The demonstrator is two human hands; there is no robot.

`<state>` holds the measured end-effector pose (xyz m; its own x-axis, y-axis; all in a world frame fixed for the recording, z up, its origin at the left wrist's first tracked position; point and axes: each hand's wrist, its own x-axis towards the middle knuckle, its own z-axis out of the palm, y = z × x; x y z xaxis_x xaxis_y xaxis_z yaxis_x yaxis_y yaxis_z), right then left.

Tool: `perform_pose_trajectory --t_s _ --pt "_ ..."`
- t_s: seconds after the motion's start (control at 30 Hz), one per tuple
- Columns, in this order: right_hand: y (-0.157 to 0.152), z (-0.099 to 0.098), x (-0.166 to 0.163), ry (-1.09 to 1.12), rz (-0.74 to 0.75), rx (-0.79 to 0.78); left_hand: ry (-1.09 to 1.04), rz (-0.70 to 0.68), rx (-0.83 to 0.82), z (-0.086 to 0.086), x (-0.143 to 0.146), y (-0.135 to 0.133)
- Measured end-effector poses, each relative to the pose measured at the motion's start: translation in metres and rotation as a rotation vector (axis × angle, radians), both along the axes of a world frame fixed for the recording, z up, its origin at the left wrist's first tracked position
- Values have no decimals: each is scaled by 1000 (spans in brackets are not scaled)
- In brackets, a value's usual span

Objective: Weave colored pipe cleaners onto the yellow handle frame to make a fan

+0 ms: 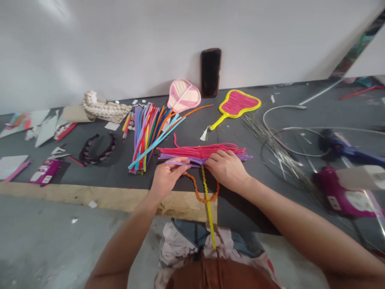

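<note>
Two hands meet at a flat bundle of pink and purple strips (pixel 207 152) lying on the dark worktop (pixel 120 172), just right of a fan of multicoloured strips (pixel 150 128). The left hand (pixel 167 176) pinches one purple strip (pixel 178 163) between thumb and fingertips. The right hand (pixel 227 167), fingers curled, rests on the bundle's near edge, though a grip cannot be told, above an orange loop (pixel 195 188) crossed by a yellow stem (pixel 209 212).

Two hands: left hand (pixel 167 176), right hand (pixel 227 168). Two fans: pink fan (pixel 183 95), yellow fan (pixel 239 103). One phone (pixel 211 72). One headband (pixel 98 149).
</note>
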<state>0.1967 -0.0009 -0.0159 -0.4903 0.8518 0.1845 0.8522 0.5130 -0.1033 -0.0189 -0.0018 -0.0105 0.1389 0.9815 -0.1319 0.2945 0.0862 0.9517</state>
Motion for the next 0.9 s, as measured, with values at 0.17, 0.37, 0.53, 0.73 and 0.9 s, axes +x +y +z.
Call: perform_pose_trajectory --t_s 0.17,0.37,0.53,0.73,0.9 --pt "0 0 0 -22 -3 -28 418 -294 522 0 -4 14" --pt "1 -3 0 -15 -11 -26 936 -514 1058 11 -9 38" --pt "1 -5 -2 -7 -20 -13 972 -540 1197 5 -7 46" --pt "1 -4 -1 -13 -16 2 859 -495 1157 -6 -1 42" --pt "0 -4 0 -9 -12 35 853 -545 1070 -9 -1 42"
